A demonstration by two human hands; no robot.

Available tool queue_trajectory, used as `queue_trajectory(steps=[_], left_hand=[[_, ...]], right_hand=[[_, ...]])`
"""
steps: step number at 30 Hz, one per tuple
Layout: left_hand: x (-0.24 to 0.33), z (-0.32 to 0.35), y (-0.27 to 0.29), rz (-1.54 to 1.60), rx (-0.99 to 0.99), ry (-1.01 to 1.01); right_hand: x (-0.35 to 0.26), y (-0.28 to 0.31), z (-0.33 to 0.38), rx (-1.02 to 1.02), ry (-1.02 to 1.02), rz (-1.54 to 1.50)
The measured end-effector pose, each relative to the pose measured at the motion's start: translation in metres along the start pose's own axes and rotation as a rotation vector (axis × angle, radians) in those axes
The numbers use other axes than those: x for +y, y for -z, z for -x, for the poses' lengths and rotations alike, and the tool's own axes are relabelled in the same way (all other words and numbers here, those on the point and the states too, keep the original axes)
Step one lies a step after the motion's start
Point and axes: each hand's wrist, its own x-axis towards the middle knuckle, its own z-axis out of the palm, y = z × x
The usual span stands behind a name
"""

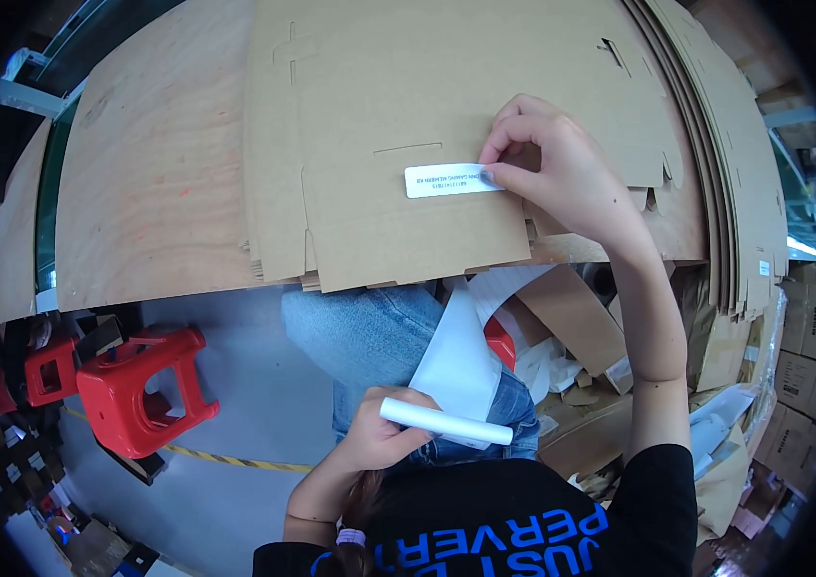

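Observation:
My right hand [541, 159] pinches the right end of a white printed label [446, 180] between thumb and forefinger. The label lies against the top sheet of a stack of flat brown cardboard [384, 226], just below a short slit. Low over my lap, my left hand [381, 431] grips a white label roll [446, 421]. A loose strip of pale backing paper [464, 351] runs from the roll up across my jeans toward the table edge. Whether the label's held end touches the cardboard is hidden by my fingers.
The cardboard rests on a plywood table [153, 163]. More folded cardboard sheets [716, 144] stand along its right side. Red plastic stools [144, 389] are on the floor at left. Cardboard scraps [562, 317] and plastic wrap lie below right, with stacked cartons [802, 385] beyond.

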Motion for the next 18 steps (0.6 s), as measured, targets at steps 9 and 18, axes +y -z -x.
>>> queue_trajectory(steps=[9, 18], left_hand=[[0.009, -0.012, -0.013, -0.105, -0.076, 0.05], [0.015, 0.003, -0.003, -0.115, 0.006, 0.011]], right_hand=[[-0.019, -0.031, 0.038, 0.022, 0.49, 0.417], [-0.041, -0.013, 0.041, 0.121, 0.538, 0.637]])
